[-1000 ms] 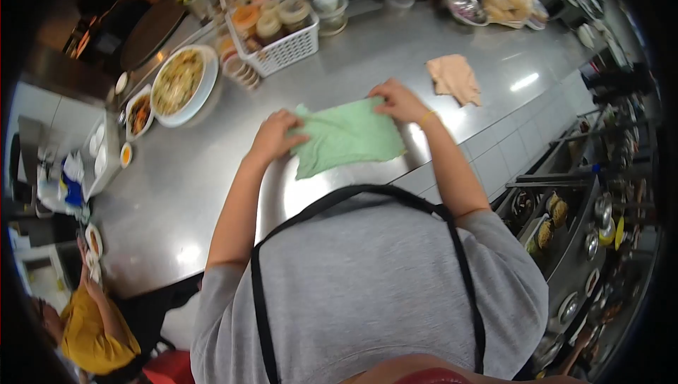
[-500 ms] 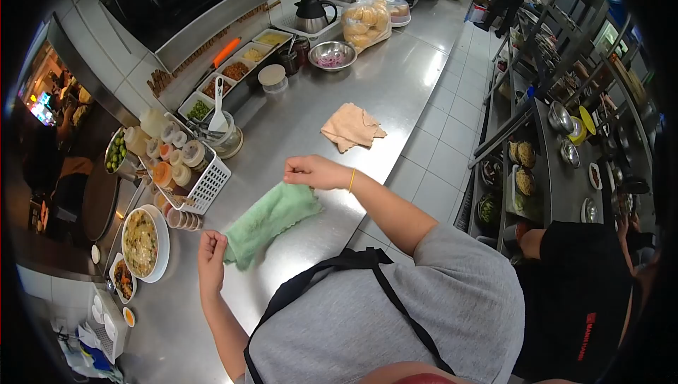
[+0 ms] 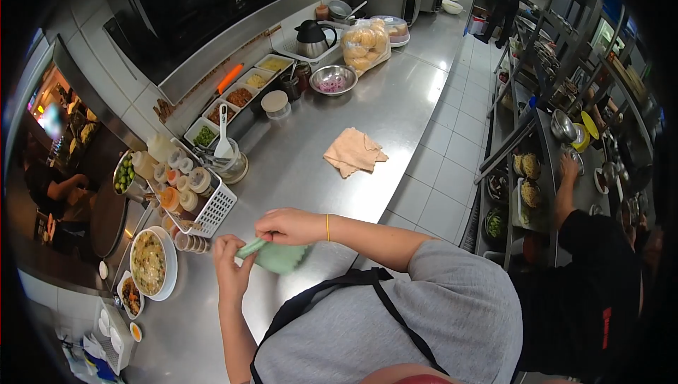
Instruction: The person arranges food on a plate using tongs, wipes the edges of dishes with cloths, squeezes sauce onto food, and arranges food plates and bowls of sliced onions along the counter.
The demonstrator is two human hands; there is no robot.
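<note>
A light green cloth (image 3: 284,257) hangs bunched between my two hands above the steel counter (image 3: 296,144). My left hand (image 3: 232,262) is closed on its left end, fingers pinching the fabric. Close beside it, my right hand (image 3: 282,226) grips the upper edge, palm down, with a yellow band on that wrist. The cloth's lower part is blurred and droops toward me. Farther along the counter lies a crumpled peach cloth (image 3: 355,152), touched by neither hand.
To the left stand a white basket of sauce bottles (image 3: 212,209) and a bowl of soup (image 3: 149,262). Behind are topping trays (image 3: 240,97), a metal bowl of sliced onions (image 3: 333,80) and bagged buns (image 3: 365,44). A co-worker (image 3: 586,278) reaches over the right-hand shelf.
My hands have come together, the right moving left and toward me. The green cloth, stretched out before, is now gathered and drooping. The co-worker's arm now reaches onto the shelf.
</note>
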